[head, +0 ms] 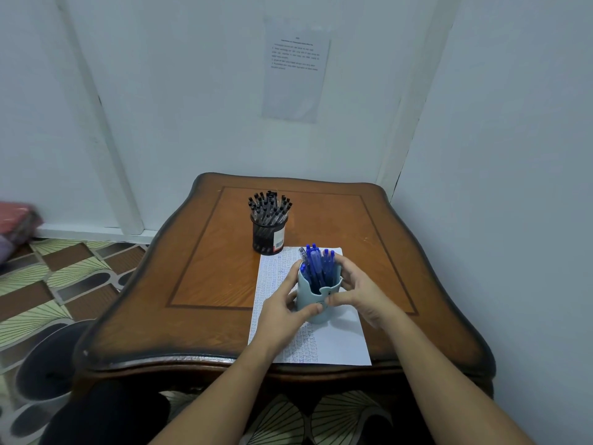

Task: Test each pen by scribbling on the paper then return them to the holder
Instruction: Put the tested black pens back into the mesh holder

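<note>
At lower centre, the left hand (279,305) and right hand (357,292) both clasp the pale blue holder (316,305), seemingly steadying it on the scribbled paper (337,346) so its blue pens (317,264) do not spill; the black mesh holder (268,234) stands just above.

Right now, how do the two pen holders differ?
The black holder is dark mesh with a barcode label; the blue holder is smooth with a notched rim. The black holder carries black-capped pens, the blue holder blue pens. The black holder stands untouched on the table; the left hand and right hand grip the blue holder over the paper. Both are upright and full.
</note>
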A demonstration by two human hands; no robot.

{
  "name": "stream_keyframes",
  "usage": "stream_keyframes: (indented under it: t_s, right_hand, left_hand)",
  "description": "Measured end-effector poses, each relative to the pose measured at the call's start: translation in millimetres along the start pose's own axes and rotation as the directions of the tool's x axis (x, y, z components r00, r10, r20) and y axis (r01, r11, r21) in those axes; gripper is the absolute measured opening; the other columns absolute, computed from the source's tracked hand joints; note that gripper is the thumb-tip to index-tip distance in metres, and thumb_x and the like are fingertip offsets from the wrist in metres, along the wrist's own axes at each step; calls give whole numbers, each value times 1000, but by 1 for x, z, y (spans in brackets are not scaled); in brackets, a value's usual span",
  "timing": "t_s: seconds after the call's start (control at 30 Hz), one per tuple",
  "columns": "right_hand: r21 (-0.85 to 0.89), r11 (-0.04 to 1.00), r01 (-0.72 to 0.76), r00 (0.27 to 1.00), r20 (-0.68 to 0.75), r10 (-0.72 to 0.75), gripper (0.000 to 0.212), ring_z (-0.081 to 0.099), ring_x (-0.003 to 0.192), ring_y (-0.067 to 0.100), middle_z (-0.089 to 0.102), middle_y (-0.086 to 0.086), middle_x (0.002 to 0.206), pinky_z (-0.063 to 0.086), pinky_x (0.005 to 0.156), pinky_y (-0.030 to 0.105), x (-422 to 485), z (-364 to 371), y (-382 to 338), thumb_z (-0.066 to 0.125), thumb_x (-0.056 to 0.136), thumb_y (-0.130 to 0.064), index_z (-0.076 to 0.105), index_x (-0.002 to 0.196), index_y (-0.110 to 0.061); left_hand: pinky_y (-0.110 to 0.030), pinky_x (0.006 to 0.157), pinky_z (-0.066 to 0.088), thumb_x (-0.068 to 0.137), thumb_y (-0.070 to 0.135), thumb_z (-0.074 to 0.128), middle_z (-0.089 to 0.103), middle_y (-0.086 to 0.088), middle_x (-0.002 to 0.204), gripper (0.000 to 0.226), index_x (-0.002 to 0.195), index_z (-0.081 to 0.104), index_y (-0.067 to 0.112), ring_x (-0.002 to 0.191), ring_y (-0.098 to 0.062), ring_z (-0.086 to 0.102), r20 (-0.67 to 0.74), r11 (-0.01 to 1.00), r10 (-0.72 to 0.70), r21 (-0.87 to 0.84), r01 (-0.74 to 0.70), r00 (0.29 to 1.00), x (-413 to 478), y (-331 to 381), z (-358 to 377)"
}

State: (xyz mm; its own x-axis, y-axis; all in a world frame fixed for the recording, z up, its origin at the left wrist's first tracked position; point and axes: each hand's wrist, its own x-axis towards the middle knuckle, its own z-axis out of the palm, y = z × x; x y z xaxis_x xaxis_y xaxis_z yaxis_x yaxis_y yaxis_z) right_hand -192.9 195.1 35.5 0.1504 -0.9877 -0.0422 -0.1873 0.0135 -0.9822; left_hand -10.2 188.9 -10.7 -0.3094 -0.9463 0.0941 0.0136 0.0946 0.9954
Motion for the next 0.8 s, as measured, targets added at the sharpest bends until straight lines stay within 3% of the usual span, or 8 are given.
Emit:
stream_keyframes:
  t_s: [0.13,0.23,0.33,0.43,0.5,0.6,0.8]
  right_hand:
    - [-28,1000,-4,1000,-14,4,85,64,115,19,67,1,124,54,95,31,0,-1,1,77,62,7,52,134,-30]
    - [-65,998,-9,998,-64,5,82,63,116,22,66,-2,124,54,97,38,0,0,1,79,60,0,53,131,-34]
    - [-89,996,-10,993,-115,0,78,59,118,20,64,-7,124,52,100,47,6,-3,1,80,61,-2,55,126,-38]
    - [-73,997,-26,983,-181,12,78,58,120,18,63,-8,126,52,99,52,20,-9,1,83,66,2,52,127,-37]
    - [-41,999,-21,968,-251,10,81,59,119,17,61,-5,129,53,99,49,34,-14,-2,80,71,9,48,134,-30]
    - [-32,999,-4,926,-378,-8,82,60,114,17,60,1,133,52,99,43,60,-23,-2,80,72,11,46,139,-22]
    - [-74,997,5,859,-510,-42,82,58,116,15,59,-4,133,49,99,34,108,-36,5,81,76,1,42,145,-21]
  left_hand:
    - [-27,91,53,74,28,84,62,17,124,85,138,37,56,106,-3,63,-20,991,-15,129,18,1000,-1,4,-5]
    - [-30,99,45,66,42,86,53,4,137,93,146,38,40,118,-10,54,-68,911,-51,405,74,996,2,5,-16]
    - [-36,109,35,72,57,76,46,3,144,87,146,41,27,132,-14,40,-58,740,0,671,39,998,7,4,-31]
    - [-40,112,26,79,69,56,42,7,146,76,143,43,31,136,-14,30,6,493,20,870,-15,1000,14,1,-46]
    - [-41,113,17,79,74,45,37,8,148,72,140,44,35,139,-13,25,35,414,-34,910,-18,999,15,-4,-52]
    - [-39,115,7,73,79,22,32,11,150,79,139,42,39,139,-9,20,59,382,-4,923,-53,998,10,-14,-55]
    - [-36,115,1,81,75,25,30,15,149,70,140,41,41,138,-4,16,51,394,46,917,-66,998,10,-22,-58]
